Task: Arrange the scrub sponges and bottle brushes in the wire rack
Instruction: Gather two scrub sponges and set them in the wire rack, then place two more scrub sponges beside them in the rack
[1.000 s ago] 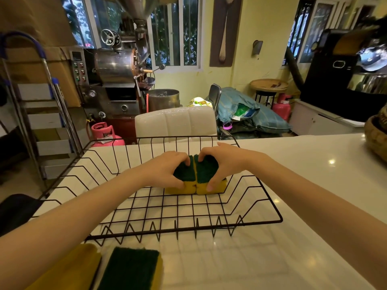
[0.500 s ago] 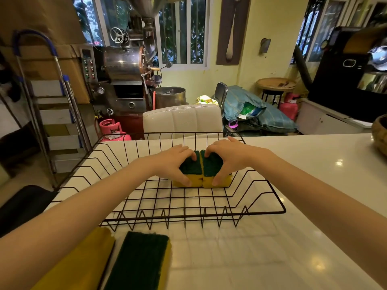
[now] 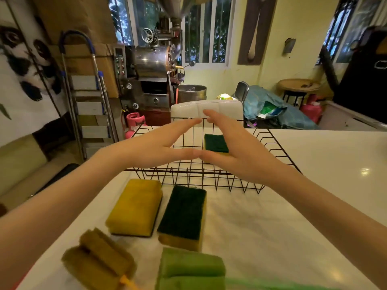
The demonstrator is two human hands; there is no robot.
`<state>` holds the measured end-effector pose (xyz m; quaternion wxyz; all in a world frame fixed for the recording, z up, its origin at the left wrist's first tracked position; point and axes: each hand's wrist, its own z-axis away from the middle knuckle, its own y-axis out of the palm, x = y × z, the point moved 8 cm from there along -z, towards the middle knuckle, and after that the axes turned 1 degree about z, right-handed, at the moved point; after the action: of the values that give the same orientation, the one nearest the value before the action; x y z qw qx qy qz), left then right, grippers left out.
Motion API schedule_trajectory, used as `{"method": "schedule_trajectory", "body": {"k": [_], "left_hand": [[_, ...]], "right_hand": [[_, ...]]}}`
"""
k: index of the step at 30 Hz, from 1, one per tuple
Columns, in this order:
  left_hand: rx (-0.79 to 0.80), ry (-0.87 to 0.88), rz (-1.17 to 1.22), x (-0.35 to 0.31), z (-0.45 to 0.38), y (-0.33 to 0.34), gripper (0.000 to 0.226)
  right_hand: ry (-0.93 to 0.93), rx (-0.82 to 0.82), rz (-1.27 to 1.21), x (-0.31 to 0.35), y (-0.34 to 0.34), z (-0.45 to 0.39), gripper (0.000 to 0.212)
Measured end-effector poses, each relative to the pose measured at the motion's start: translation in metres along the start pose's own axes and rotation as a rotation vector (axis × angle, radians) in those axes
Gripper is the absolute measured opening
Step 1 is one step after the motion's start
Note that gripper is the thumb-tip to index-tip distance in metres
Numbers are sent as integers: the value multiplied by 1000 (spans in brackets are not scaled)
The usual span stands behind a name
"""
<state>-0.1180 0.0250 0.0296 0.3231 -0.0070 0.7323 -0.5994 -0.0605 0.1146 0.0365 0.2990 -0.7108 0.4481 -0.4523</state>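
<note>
White counter (image 3: 314, 206) held the wire rack (image 3: 278, 151), one scrub sponge (image 3: 215, 143) visible inside. Left hand (image 3: 155, 149) and right hand (image 3: 234, 151) hovered spread, empty. Two sponges (image 3: 136, 208) and the bottle brushes (image 3: 190, 268) waited outside.

Dim, warm indoor light; daylight comes through the windows (image 3: 201, 28) at twelve o'clock. Glare spots dot the countertop (image 3: 335, 164) at three o'clock. Edges bow, and the bottom foreground blurs.
</note>
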Motion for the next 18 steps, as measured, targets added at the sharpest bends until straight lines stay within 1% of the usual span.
{"method": "schedule_trajectory", "body": {"k": [2, 3, 7, 9, 10, 12, 13, 15, 18], "left_hand": [[-19, 31, 0, -2, 27, 2, 68], [-30, 26, -14, 0, 40, 4, 68], [-65, -19, -56, 10, 76, 16, 69], [-104, -24, -83, 12, 87, 21, 59], [-123, -37, -97, 15, 90, 22, 50], [-131, -81, -119, 22, 95, 27, 33], [-123, -107, -134, 26, 96, 31, 30], [-98, -179, -179, 37, 97, 38, 33], [-87, -292, -211, 52, 97, 45, 47]], "right_hand": [[-55, -9, -23, 22, 6, 20, 75], [-72, 16, -35, 29, 13, 29, 72], [-86, 207, -36, 38, 48, 56, 63], [-70, 276, -37, 37, 63, 64, 61], [-61, 294, -45, 36, 68, 66, 62], [-46, 314, -45, 32, 78, 66, 64], [-36, 327, -35, 29, 83, 66, 65], [-11, 369, -19, 25, 91, 64, 69], [13, 392, -46, 20, 97, 63, 69]]}}
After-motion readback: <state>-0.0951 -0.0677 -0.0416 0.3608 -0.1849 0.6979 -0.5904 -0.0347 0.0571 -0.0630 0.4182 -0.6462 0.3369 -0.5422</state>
